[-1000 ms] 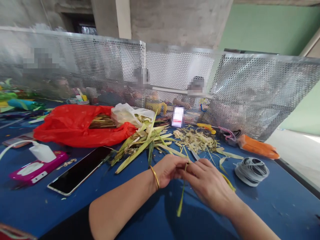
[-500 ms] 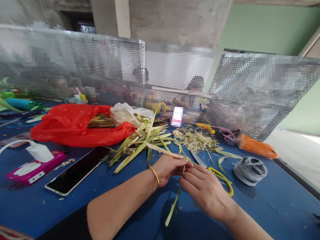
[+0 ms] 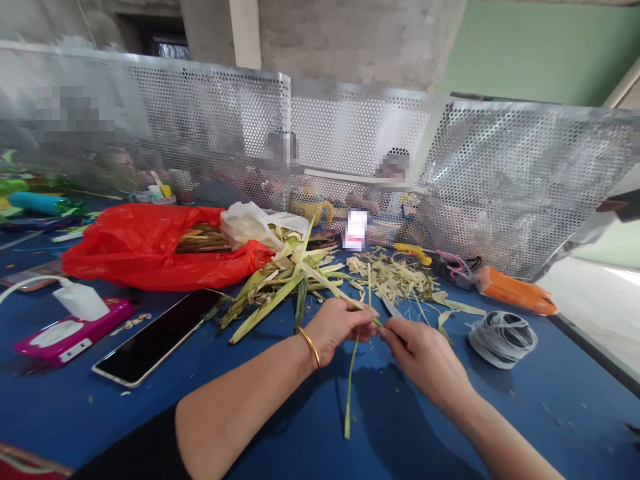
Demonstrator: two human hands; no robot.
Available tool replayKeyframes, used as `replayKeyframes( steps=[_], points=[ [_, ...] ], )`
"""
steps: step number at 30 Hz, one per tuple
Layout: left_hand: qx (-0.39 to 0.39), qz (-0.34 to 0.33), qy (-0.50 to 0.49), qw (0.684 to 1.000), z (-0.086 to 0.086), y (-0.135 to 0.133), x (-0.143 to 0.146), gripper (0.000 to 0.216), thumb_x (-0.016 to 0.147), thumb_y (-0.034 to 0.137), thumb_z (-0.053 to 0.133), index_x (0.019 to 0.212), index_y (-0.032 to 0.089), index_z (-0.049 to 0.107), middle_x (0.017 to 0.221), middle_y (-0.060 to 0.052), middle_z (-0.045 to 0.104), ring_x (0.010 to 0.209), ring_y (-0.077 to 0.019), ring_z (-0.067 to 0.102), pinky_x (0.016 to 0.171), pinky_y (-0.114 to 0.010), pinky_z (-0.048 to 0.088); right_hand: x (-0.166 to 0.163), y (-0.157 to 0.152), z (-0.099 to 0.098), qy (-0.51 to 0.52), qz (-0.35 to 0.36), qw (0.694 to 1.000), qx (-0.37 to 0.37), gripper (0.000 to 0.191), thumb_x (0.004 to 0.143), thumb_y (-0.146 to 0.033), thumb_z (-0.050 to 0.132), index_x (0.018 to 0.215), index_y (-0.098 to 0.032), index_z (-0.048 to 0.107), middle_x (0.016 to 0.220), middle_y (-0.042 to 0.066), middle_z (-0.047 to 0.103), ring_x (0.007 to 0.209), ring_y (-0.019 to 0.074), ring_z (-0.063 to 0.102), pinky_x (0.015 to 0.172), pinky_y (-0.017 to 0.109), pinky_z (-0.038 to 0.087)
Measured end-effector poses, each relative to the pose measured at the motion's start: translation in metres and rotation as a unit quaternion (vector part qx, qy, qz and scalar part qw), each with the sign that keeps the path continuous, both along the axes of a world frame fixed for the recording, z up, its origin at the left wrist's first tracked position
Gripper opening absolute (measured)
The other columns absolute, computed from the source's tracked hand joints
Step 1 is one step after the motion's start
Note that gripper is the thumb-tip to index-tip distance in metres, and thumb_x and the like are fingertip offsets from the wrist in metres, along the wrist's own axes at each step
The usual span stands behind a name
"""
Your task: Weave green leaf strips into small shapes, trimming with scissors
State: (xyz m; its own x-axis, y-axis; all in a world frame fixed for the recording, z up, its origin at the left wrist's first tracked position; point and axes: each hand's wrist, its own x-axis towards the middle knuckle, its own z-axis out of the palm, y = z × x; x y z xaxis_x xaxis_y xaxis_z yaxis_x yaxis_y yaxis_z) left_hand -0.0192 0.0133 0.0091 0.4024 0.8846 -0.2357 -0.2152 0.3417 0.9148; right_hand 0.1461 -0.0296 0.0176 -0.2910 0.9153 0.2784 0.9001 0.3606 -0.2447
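Observation:
Between finger and thumb, my left hand (image 3: pixel 340 328) pinches a pale dried leaf strip (image 3: pixel 327 283) that slants up toward the pile. A narrow green strip (image 3: pixel 350 393) crosses it there, one end hanging below my fingers and the other sticking up. My right hand (image 3: pixel 427 357) is closed on the near end of the leaf strip, close to my left fingertips. Behind the right hand a scissors blade (image 3: pixel 390 307) shows; its handles are hidden. Beyond my left hand lies a pile of long leaf strips (image 3: pixel 265 307), with a heap of shredded scraps (image 3: pixel 397 277) to its right.
A ribbon-like ball of grey strip (image 3: pixel 503 340) and an orange packet (image 3: pixel 517 290) are on the right. At left are a red plastic bag (image 3: pixel 135 250), a phone (image 3: pixel 160 340) and a magenta power strip (image 3: pixel 75 333). A perforated metal screen (image 3: pixel 345 127) stands behind, people beyond it.
My right hand has shifted right and turned, drawing slightly away from my left fingers. The hanging green strip now points straighter down, and the yellow scissors handles have gone out of sight.

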Motion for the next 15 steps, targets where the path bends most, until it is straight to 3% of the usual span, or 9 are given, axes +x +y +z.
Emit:
replayKeyframes(
  steps=[4,9,12,15],
  points=[
    [0.008,-0.009,0.035,0.999,0.001,-0.001,0.002,0.024,0.062,0.03,0.079,0.07,0.01,0.068,0.059,-0.002,0.063,0.054,-0.0103,0.058,0.06,-0.025,0.047,0.003,-0.002,0.006,0.097,0.012,0.987,-0.126,0.033,0.089,-0.034,0.045,0.06,-0.021,0.054,0.049,-0.004,0.05,0.048,0.0125,0.047,0.047,0.022,0.03],
    [-0.008,-0.034,0.044,0.998,0.003,0.001,-0.002,0.024,0.062,0.028,0.079,0.074,0.011,0.067,0.061,-0.001,0.062,0.053,-0.0101,0.058,0.056,-0.024,0.047,0.012,0.0,0.015,0.22,0.049,0.938,-0.262,0.032,0.087,-0.04,0.049,0.062,-0.02,0.057,0.052,-0.003,0.057,0.048,0.0123,0.053,0.049,0.022,0.041],
    [-0.02,-0.066,0.033,0.997,0.003,0.003,-0.006,0.026,0.064,0.029,0.077,0.08,0.01,0.07,0.065,-0.002,0.062,0.053,-0.0093,0.058,0.054,-0.023,0.046,0.02,0.006,0.019,0.257,0.048,0.945,-0.199,0.037,0.088,-0.047,0.048,0.066,-0.019,0.061,0.058,-0.001,0.061,0.056,0.0139,0.057,0.055,0.024,0.043],
    [-0.046,-0.101,0.004,0.994,0.002,0.002,-0.006,0.031,0.071,0.038,0.072,0.083,0.01,0.07,0.067,-0.002,0.061,0.054,-0.0089,0.057,0.053,-0.023,0.045,0.028,0.014,0.017,0.268,-0.038,0.959,-0.089,0.041,0.088,-0.051,0.046,0.07,-0.018,0.063,0.056,-0.001,0.06,0.054,0.0142,0.054,0.054,0.025,0.041]
  ],
)
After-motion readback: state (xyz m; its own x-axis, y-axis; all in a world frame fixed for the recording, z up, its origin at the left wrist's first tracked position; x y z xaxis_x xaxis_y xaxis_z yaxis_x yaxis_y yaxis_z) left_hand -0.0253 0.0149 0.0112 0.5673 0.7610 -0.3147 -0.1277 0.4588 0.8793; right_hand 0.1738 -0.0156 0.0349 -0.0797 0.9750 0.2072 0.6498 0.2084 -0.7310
